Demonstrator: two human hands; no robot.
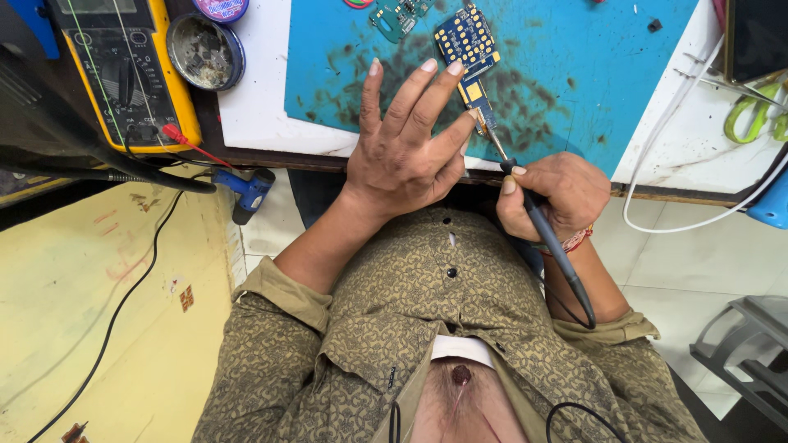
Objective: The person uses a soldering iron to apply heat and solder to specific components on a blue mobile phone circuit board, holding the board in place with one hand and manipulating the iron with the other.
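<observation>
yellow plastic cases the multimeter (123, 70) well to the left of the blue mat (591, 74), with a round tin (205, 51) between meter and mat, its inside grey and crusted; a red probe lead (187, 143) and black cables trail off the meter toward the desk edge, and a blue-handled tool (246, 193) hangs below that edge, left of the mat; on the mat's scorched, dark-stained middle lies our narrow blue circuit board (472, 61), a block of gold pads at its far end; its long axis runs from upper left, away from us, down toward the mat's near edge, the slim tail pointing at our body; our left hand (406, 148) is spread, fingers extended and unclenched, the fingertips resting by the board's left side as if steadying it; our right hand (546, 193) is curled in a pen grip around the soldering iron (533, 213), whose tip meets the board's near tail; we judge the work is mid-way: iron applied at one joint, though how many joints are finished we cannot tell; right of the mat run white cables (657, 205), with green-handled scissors (751, 115) beyond.
</observation>
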